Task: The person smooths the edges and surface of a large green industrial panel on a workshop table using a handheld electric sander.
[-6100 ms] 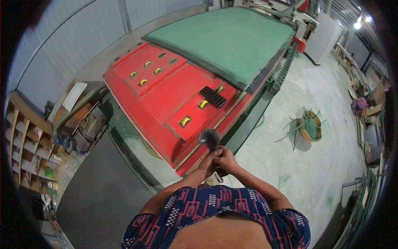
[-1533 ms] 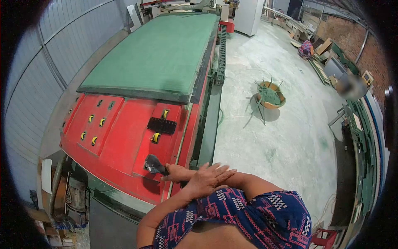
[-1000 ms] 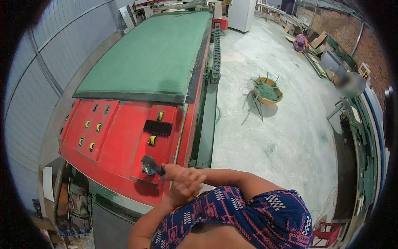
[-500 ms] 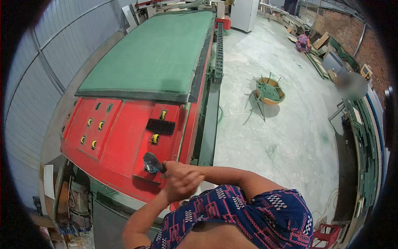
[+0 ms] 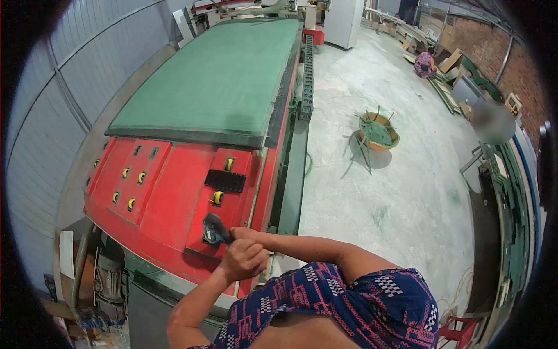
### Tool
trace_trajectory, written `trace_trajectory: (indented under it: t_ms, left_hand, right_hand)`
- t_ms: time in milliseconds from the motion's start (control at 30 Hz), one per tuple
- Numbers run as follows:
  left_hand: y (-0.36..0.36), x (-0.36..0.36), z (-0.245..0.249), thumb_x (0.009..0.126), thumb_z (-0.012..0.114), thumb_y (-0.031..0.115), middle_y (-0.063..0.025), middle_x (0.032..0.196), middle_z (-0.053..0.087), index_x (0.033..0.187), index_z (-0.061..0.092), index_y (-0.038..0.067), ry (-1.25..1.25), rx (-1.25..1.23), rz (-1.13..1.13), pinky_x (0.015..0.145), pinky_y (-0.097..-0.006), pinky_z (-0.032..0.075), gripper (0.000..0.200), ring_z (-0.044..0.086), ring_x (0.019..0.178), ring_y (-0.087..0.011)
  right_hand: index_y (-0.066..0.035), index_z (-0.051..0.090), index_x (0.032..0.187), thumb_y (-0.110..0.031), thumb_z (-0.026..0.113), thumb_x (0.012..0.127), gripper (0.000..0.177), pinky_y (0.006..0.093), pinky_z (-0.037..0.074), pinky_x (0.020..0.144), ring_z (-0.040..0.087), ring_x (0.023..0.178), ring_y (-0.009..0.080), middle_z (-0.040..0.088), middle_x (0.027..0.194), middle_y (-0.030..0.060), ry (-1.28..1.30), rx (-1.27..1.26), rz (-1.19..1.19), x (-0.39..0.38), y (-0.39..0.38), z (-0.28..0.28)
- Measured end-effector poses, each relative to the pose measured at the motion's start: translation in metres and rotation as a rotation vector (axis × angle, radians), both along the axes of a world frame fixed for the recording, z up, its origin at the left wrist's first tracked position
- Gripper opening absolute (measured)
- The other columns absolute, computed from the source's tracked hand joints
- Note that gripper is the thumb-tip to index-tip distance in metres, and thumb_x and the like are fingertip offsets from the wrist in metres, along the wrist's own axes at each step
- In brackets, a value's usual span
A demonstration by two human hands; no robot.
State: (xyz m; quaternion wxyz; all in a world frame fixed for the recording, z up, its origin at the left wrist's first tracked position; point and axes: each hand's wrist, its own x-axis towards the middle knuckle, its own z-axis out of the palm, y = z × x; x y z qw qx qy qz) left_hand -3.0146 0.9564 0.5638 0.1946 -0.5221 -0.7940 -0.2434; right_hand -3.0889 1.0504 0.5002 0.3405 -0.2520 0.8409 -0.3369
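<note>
A dark tool (image 5: 214, 227) with a rounded dark end and a grey-blue part sits over the near right panel of the red machine. Its exact kind cannot be made out. My right hand (image 5: 245, 233) is closed at the tool's black grip, partly hidden behind my left hand. My left hand (image 5: 244, 260) is a curled fist just below, close against the right hand. Whatever its fingers may hold is hidden. Just beyond the tool, the red machine top (image 5: 174, 195) carries small yellow wheels and a black brush-like strip (image 5: 225, 180).
A large green-covered bed (image 5: 209, 78) stretches away on the machine. On the pale floor to the right stands a yellow bowl (image 5: 390, 142) of green powder on thin legs. Green boards (image 5: 514, 232) line the right side. A person (image 5: 425, 64) crouches far back right.
My left fist has shifted slightly down and left, and its blur has gone. The tool stays at nearly the same place in my right hand.
</note>
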Motion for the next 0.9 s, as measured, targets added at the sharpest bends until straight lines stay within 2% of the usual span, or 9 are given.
trace_trajectory:
  t_ms: [100, 200, 233, 400, 467, 567, 700, 800, 900]
  left_hand:
    - [0.037, 0.003, 0.030, 0.070, 0.064, 0.014, -0.0040, 0.095, 0.055, 0.099, 0.060, 0.008, 0.054, 0.076, -0.124, 0.075, -0.0340, 0.044, 0.030, 0.055, 0.087, -0.0200]
    - [0.046, 0.002, 0.021, 0.068, 0.064, 0.015, -0.0012, 0.101, 0.055, 0.106, 0.059, 0.011, 0.066, 0.018, -0.137, 0.080, -0.0351, 0.041, 0.039, 0.053, 0.094, -0.0191]
    - [0.044, -0.002, 0.016, 0.067, 0.064, 0.016, -0.0012, 0.100, 0.054, 0.104, 0.059, 0.010, 0.071, 0.062, -0.130, 0.079, -0.0360, 0.042, 0.039, 0.054, 0.092, -0.0195]
    - [0.005, -0.019, 0.012, 0.064, 0.066, 0.013, -0.0039, 0.086, 0.056, 0.092, 0.058, 0.009, 0.072, 0.041, -0.087, 0.067, -0.0363, 0.047, 0.030, 0.057, 0.078, -0.0227]
    - [-0.012, -0.019, 0.002, 0.064, 0.065, 0.012, -0.0041, 0.083, 0.055, 0.090, 0.058, 0.008, 0.022, -0.011, 0.002, 0.066, -0.0364, 0.047, 0.027, 0.057, 0.076, -0.0233]
    - [-0.004, -0.017, 0.007, 0.066, 0.065, 0.011, -0.0036, 0.084, 0.055, 0.090, 0.058, 0.008, 0.046, 0.083, -0.019, 0.066, -0.0341, 0.047, 0.026, 0.057, 0.078, -0.0220]
    - [0.042, -0.003, 0.029, 0.066, 0.066, 0.012, -0.0029, 0.094, 0.058, 0.099, 0.060, 0.008, 0.093, 0.113, -0.206, 0.068, -0.0346, 0.046, 0.034, 0.058, 0.086, -0.0204]
    - [0.045, -0.003, 0.025, 0.066, 0.066, 0.014, -0.0041, 0.100, 0.058, 0.105, 0.059, 0.008, 0.110, 0.055, -0.168, 0.072, -0.0366, 0.047, 0.040, 0.058, 0.091, -0.0208]
    - [0.026, -0.009, 0.015, 0.066, 0.065, 0.014, -0.0046, 0.097, 0.058, 0.097, 0.060, 0.008, 0.098, 0.062, -0.140, 0.071, -0.0363, 0.047, 0.032, 0.058, 0.089, -0.0221]
  right_hand:
    - [0.000, 0.055, 0.100, -0.034, 0.066, 0.073, 0.045, 0.0389, 0.044, 0.075, 0.059, 0.089, 0.0293, 0.061, 0.094, 0.0199, -0.070, -0.028, -0.115, 0.012, 0.008, 0.038]
    - [0.002, 0.054, 0.100, -0.034, 0.068, 0.071, 0.048, 0.0393, 0.044, 0.074, 0.059, 0.087, 0.0284, 0.061, 0.092, 0.0194, 0.021, -0.057, -0.100, 0.011, 0.003, 0.025]
    - [0.000, 0.054, 0.103, -0.034, 0.064, 0.076, 0.044, 0.0378, 0.045, 0.073, 0.058, 0.086, 0.0278, 0.061, 0.091, 0.0169, 0.014, -0.011, -0.094, 0.012, 0.001, 0.022]
    - [-0.002, 0.054, 0.104, -0.034, 0.058, 0.081, 0.039, 0.0367, 0.045, 0.071, 0.058, 0.084, 0.0275, 0.060, 0.091, 0.0142, -0.645, -0.604, -0.038, -0.016, 0.009, -0.104]
    - [-0.003, 0.054, 0.104, -0.034, 0.055, 0.083, 0.037, 0.0364, 0.045, 0.071, 0.058, 0.084, 0.0275, 0.060, 0.092, 0.0130, -0.522, -0.659, -0.004, -0.019, 0.005, -0.112]
    - [-0.003, 0.054, 0.103, -0.033, 0.052, 0.084, 0.036, 0.0365, 0.045, 0.071, 0.058, 0.085, 0.0273, 0.060, 0.094, 0.0118, -0.029, -0.412, 0.032, -0.016, -0.005, -0.087]
    - [-0.001, 0.053, 0.103, -0.031, 0.054, 0.082, 0.037, 0.0376, 0.045, 0.071, 0.058, 0.088, 0.0265, 0.059, 0.097, 0.0124, -0.049, -0.017, -0.028, 0.008, -0.001, 0.018]
    - [-0.001, 0.053, 0.102, -0.030, 0.052, 0.084, 0.035, 0.0378, 0.045, 0.072, 0.057, 0.089, 0.0269, 0.060, 0.097, 0.0131, -0.036, 0.079, -0.045, 0.010, 0.001, 0.025]
    - [-0.002, 0.054, 0.102, -0.029, 0.049, 0.085, 0.033, 0.0375, 0.045, 0.073, 0.058, 0.088, 0.0271, 0.060, 0.096, 0.0137, -0.018, 0.056, -0.046, 0.014, 0.000, 0.015]
